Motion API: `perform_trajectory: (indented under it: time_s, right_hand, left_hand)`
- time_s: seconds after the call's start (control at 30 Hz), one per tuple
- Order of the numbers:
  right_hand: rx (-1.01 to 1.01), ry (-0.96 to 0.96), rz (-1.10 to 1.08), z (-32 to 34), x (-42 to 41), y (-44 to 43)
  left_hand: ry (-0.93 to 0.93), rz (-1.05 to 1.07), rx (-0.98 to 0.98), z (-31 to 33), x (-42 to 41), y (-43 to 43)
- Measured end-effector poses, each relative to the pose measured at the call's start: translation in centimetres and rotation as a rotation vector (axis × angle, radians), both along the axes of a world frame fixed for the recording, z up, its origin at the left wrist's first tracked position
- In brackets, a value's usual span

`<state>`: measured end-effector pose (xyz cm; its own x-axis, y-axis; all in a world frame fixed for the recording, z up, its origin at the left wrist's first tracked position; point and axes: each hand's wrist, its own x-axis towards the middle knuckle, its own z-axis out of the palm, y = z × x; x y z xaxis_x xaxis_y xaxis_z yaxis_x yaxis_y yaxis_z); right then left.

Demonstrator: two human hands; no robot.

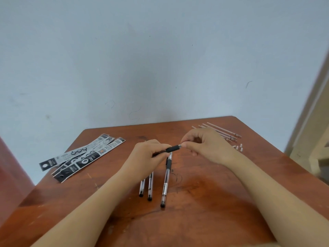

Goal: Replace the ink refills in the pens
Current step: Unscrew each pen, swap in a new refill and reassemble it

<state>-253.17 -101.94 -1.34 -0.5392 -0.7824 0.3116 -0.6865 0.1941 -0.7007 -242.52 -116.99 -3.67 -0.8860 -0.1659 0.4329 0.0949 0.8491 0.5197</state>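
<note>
Reddish-brown wooden table (213, 202) against a pale wall: left hand (147, 155) has its fingers curled round the barrel of a black-gripped clear plastic pen (173, 148), held just above the table, and right hand (204, 145) pinches the pen's tip end between thumb and forefinger. Likely the tip section is being turned, so hold the barrel still and twist on axis, without bending. Three similar clear pens (165, 182) lie just below the grip, black-and-white refill packets (83, 155) lie well out beyond the left hand, and thin loose refills (224, 132) lie beyond the right.
</note>
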Motion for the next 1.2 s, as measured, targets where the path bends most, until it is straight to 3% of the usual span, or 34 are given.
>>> perform_trajectory:
  time_s: [0.23, 0.37, 0.6, 0.9, 1.2]
  right_hand:
    - [-0.038, -0.033, 0.008, 0.2, -0.1, 0.1]
    - [-0.015, 0.052, -0.026, 0.1, 0.0, 0.1]
    - [-0.043, 0.128, 0.019, 0.5, 0.1, 0.5]
    - [0.09, 0.079, 0.021, 0.1, 0.0, 0.2]
    - [-0.059, 0.007, 0.036, 0.1, -0.8, 0.6]
  left_hand:
    - [-0.008, -0.011, 0.067, 0.1, 0.0, -0.1]
    - [-0.063, -0.014, 0.082, 0.1, 0.0, -0.1]
    - [-0.187, -0.101, 0.283, 1.1, 0.5, -0.6]
    - [-0.115, -0.074, 0.16, 0.7, 0.3, -0.4]
    - [-0.098, -0.047, 0.139, 1.2, 0.6, -0.2]
